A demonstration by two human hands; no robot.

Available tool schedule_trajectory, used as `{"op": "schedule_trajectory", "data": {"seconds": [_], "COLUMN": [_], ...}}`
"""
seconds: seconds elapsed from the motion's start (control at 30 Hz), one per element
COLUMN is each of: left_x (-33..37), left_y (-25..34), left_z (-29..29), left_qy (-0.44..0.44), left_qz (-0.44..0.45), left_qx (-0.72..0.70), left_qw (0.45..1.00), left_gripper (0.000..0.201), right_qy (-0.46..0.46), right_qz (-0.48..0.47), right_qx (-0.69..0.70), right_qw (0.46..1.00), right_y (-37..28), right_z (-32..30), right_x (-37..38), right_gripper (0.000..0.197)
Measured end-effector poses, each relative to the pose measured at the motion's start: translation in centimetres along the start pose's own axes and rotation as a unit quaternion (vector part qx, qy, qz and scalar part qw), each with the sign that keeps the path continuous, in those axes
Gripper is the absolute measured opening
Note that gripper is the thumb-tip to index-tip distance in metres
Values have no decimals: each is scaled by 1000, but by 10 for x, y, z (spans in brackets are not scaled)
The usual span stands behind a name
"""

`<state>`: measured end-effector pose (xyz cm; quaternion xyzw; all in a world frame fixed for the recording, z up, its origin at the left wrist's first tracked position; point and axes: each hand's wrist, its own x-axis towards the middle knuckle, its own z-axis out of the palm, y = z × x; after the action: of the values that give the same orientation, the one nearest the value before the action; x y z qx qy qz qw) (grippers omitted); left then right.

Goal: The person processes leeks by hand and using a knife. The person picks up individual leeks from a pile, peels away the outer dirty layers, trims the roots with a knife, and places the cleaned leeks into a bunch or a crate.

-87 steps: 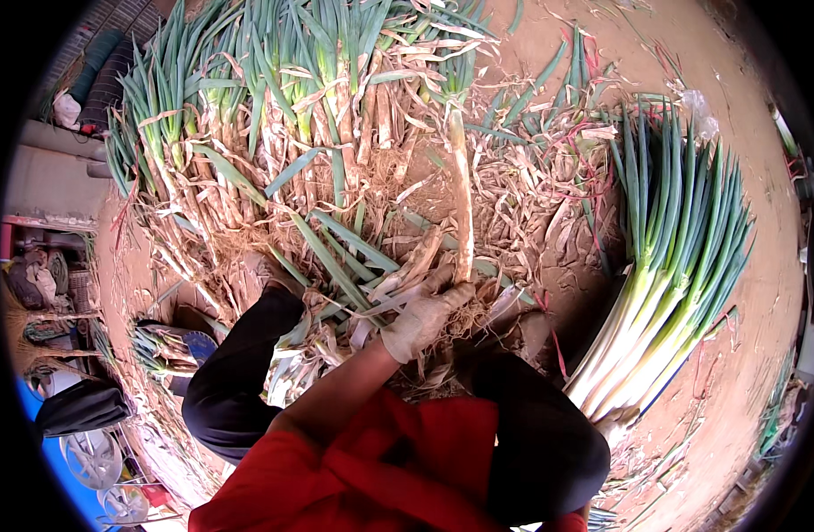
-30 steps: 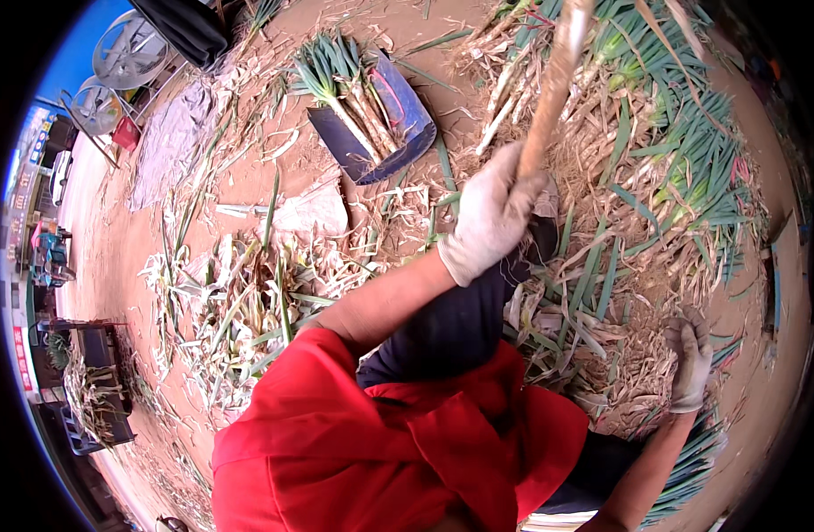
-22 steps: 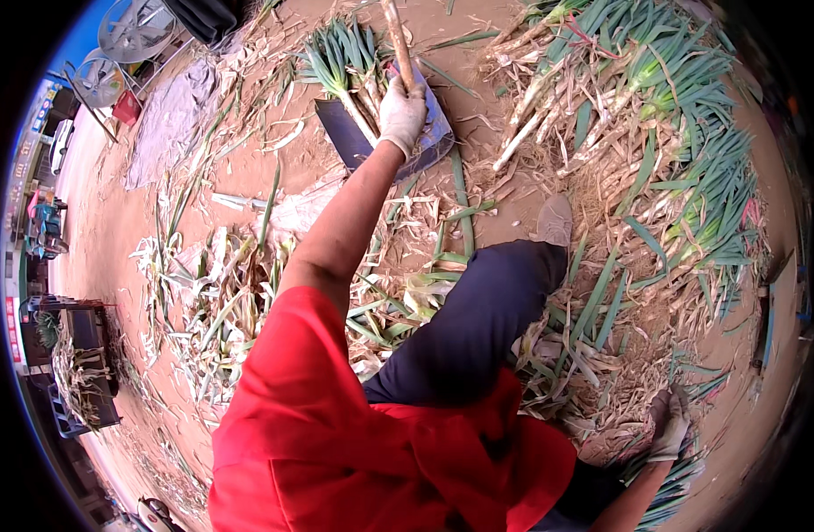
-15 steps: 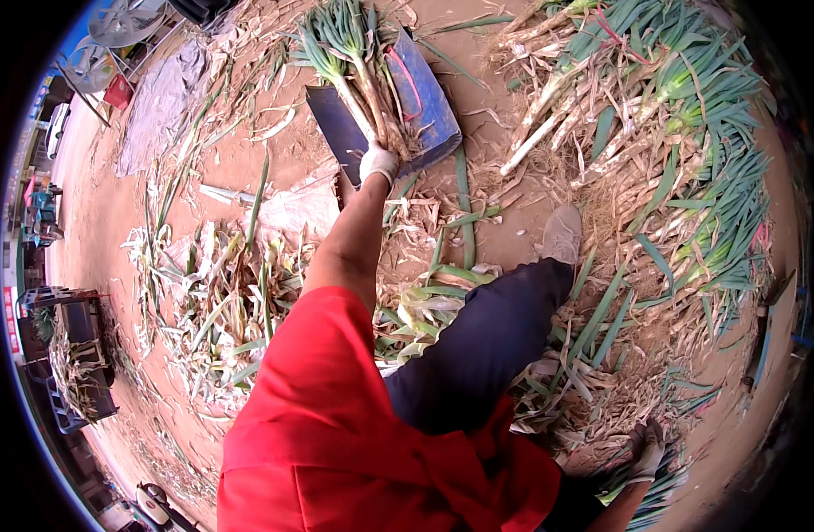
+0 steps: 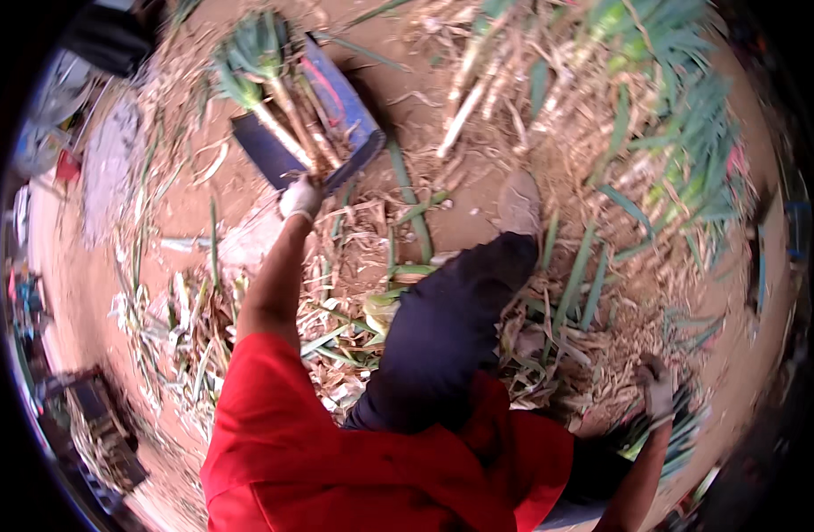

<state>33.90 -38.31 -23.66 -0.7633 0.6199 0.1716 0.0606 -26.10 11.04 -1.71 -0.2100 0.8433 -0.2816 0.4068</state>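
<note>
In a blue open tray point(image 5: 368, 124) at the upper left lie several long green onions point(image 5: 287, 115), leafy tops pointing away and brown root ends toward me. A pink-red strip point(image 5: 329, 84) shows beside the stalks. My left hand point(image 5: 300, 197), in a whitish glove, is closed at the root ends by the tray's near edge; the fingers are partly blurred. Far to the lower right is my right hand point(image 5: 657, 390), gloved with dark fingertips, its fingers loosely bent and apart. It hovers by green leaves point(image 5: 682, 439), and I see nothing in it.
A large heap of green onions point(image 5: 682, 142) spreads along the upper right. Stripped leaves point(image 5: 194, 346) and dry husks litter the ground on both sides of my leg point(image 5: 442, 319). A loaded cart point(image 5: 101, 434) stands at the lower left.
My view has shifted, so the tray appears farther left. My left hand has drawn slightly nearer to me relative to the tray. The right hand appears higher in the picture.
</note>
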Motion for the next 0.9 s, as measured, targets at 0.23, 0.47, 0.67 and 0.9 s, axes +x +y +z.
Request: {"op": "schedule_trajectory", "data": {"seconds": [0.23,0.47,0.67,0.9], "left_x": [-44,-258,-356,-453], "left_y": [79,346,463,561], "left_z": [-52,-145,21,245], "left_qy": [-106,-439,-563,-91], "left_qz": [262,526,525,646], "left_qx": [-390,-255,-83,25], "left_qw": [876,682,632,757], "left_gripper": [26,33,35,62], "right_qy": [25,108,63,38], "right_qz": [-32,29,77,69], "right_qx": [-147,49,145,132], "right_qw": [988,992,984,988], "right_y": [-50,81,172,223], "right_z": [-45,-79,-21,37], "right_x": [-25,-16,1,6], "right_gripper": [32,31,28,33]}}
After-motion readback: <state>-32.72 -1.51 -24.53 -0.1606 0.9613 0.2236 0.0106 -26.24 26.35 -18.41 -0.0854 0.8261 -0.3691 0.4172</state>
